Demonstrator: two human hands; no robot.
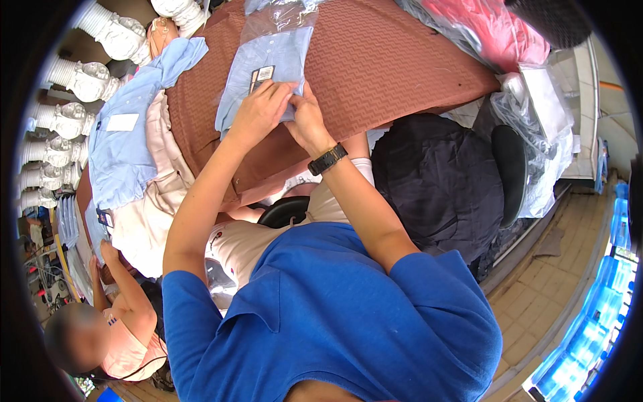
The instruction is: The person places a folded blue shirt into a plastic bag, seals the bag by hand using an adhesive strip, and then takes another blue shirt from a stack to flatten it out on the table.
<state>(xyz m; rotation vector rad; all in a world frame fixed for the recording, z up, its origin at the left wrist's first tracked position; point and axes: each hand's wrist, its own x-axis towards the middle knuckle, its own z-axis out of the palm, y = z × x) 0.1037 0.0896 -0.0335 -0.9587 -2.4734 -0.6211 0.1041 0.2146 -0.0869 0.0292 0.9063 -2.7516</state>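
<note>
A folded light blue shirt lies in a clear plastic bag on the brown cloth-covered table, with a dark tag on its front. My left hand is closed at the bag's near edge, just below the tag. Close beside it, my right hand pinches the near right corner of the bagged shirt. The fingertips of both hands almost meet, and the bag's edge between them is partly hidden. A dark watch is on my right wrist.
On the table's left lie another light blue shirt and beige cloth. White mannequin forms line the far left. A person works at lower left. At right are a black cloth bundle, plastic-wrapped items and pink bagged cloth.
</note>
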